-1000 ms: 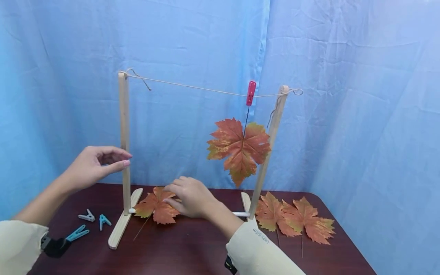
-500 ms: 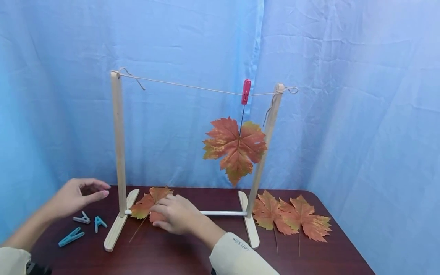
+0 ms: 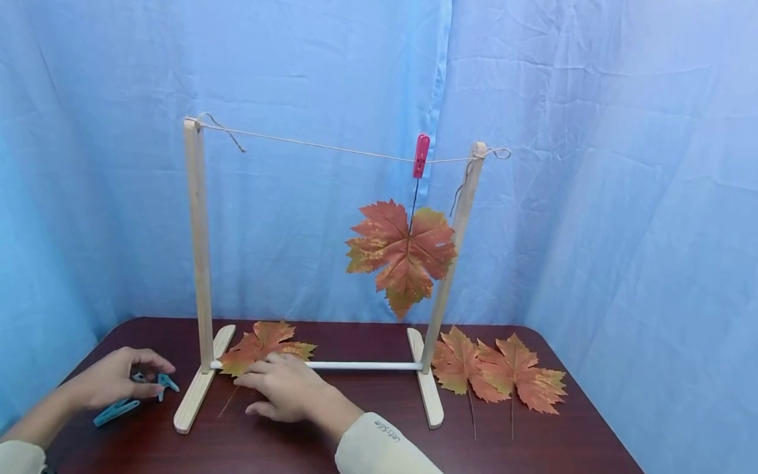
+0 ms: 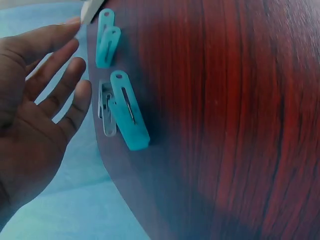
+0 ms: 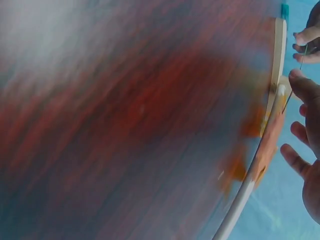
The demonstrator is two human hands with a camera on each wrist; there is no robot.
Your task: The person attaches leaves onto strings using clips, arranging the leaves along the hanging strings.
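Note:
My left hand hovers over the clothespins at the table's left, thumb and fingers apart around a small teal clothespin. In the left wrist view, a large teal clothespin, a grey clothespin and the small teal one lie beside the spread fingers. My right hand lies over the near edge of an autumn leaf, fingers loosely bent and apart. Thumb and fingertips are close to its thin stem in the right wrist view. A pink clothespin holds another leaf by its stem on the string.
Two wooden posts on flat feet carry the string, with a white rod joining them low down. Two more leaves lie beyond the right post on the dark red table. Blue curtain hangs behind.
My left hand has come down from beside the left post to the clothespins. My right hand has moved left and nearer over the leaf, toward its stem.

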